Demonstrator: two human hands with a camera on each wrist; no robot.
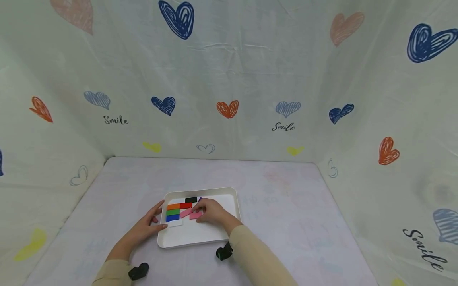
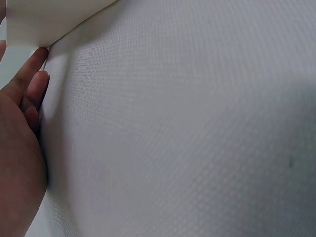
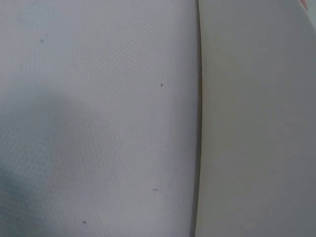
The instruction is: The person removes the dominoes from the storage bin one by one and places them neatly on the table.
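One tray (image 1: 200,236), nine visible blocks (image 1: 173,212)

Left hand (image 1: 146,225) spread, right hand (image 1: 210,211) pinching
The left meets the left rim of the tray (image 1: 196,236), thumb apart from fingers; the right bends down, fingertips near its middle.

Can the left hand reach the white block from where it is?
Likely yes: the left hand is at the left edge of the tray, its thumb close to the white block, and nothing visible covers that block.
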